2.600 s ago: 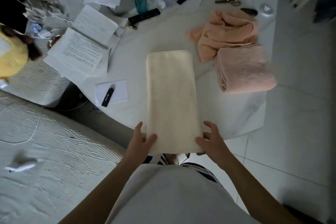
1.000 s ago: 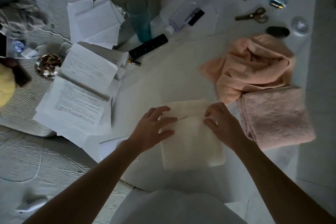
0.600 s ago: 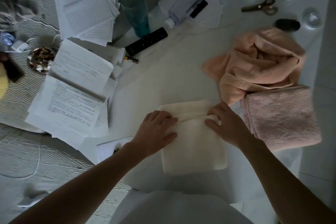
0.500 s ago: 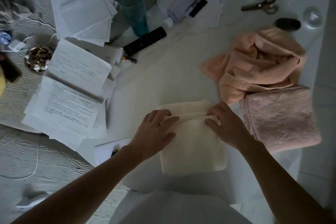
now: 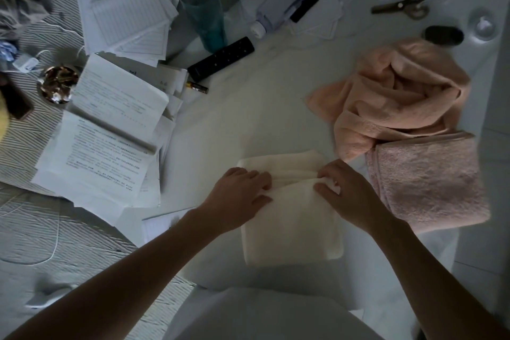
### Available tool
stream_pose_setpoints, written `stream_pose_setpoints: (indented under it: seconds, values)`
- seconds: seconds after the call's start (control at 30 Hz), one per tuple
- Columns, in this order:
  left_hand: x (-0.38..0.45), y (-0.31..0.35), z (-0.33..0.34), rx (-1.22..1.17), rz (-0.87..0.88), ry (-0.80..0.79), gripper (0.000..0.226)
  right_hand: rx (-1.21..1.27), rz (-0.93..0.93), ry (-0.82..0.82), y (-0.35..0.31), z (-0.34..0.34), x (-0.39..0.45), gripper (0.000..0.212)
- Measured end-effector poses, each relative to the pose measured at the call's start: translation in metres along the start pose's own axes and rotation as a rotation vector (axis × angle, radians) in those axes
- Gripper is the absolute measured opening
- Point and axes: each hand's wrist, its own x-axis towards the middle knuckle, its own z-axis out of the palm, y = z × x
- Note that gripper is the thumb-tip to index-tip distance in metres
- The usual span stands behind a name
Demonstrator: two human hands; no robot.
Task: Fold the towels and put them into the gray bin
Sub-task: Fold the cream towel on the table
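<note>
My left hand and right hand pinch the cream towel; if my fingers slip, the fold flops open

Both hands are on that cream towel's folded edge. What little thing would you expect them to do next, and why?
Probably press and smooth the top flap flat. The left hand and right hand pinch the cream towel at its upper fold, which looks puffed and uneven. No gray bin shows in this view, so tidying the fold likely comes first.
</note>
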Motion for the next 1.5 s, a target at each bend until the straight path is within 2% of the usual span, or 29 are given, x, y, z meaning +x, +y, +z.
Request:
stream_pose_setpoints:
  seconds: [0.1,0.3,0.4,0.47,0.57,0.7,0.77,0.97,1.07,1.2,1.27,1.33,1.43,1.5]
  values:
    - [-0.001,0.002,-0.013,-0.090,-0.056,0.070,0.020,0.064,0.005,0.088,-0.007,-0.011,0.001,0.011]
    - [0.027,-0.009,-0.013,-0.153,-0.148,0.229,0.015,0.112,0.073,0.381,-0.019,0.001,0.032,0.009]
    - [0.039,-0.016,0.001,-0.188,-0.257,0.173,0.019,0.064,0.219,0.355,-0.017,0.019,0.041,0.010]
    - [0.041,-0.014,0.008,-0.135,-0.210,0.198,0.019,0.062,0.276,0.351,-0.016,0.027,0.042,0.010]
    - [0.042,-0.019,0.011,-0.094,-0.139,0.217,0.020,0.036,0.229,0.375,-0.017,0.027,0.041,0.010]
    - [0.039,-0.027,0.007,-0.122,-0.127,0.132,0.023,0.052,0.134,0.302,-0.016,0.026,0.026,0.020]
    - [0.041,-0.026,0.001,-0.139,-0.086,0.095,0.020,0.050,0.130,0.292,-0.016,0.024,0.023,0.016]
    - [0.038,-0.026,-0.011,-0.125,0.003,0.122,0.013,-0.070,0.099,0.387,-0.015,0.016,0.020,0.016]
    - [0.041,-0.026,-0.006,-0.112,-0.088,0.132,0.014,-0.098,0.101,0.410,-0.015,0.022,0.020,0.015]
    - [0.053,-0.023,0.001,-0.123,-0.254,0.080,0.015,-0.045,0.189,0.329,-0.012,0.031,0.029,0.015]
    - [0.056,-0.019,0.002,-0.119,-0.251,0.102,0.013,0.003,0.226,0.312,-0.012,0.029,0.032,0.014]
    - [0.051,-0.016,0.000,-0.115,-0.224,0.191,0.009,0.028,0.235,0.327,-0.016,0.024,0.031,0.016]
    - [0.036,-0.009,0.000,-0.090,-0.192,0.326,0.025,-0.037,0.167,0.452,-0.027,0.024,0.020,0.035]
    - [0.025,-0.002,0.004,-0.101,-0.215,0.337,0.032,-0.128,0.080,0.504,-0.036,0.029,0.007,0.045]
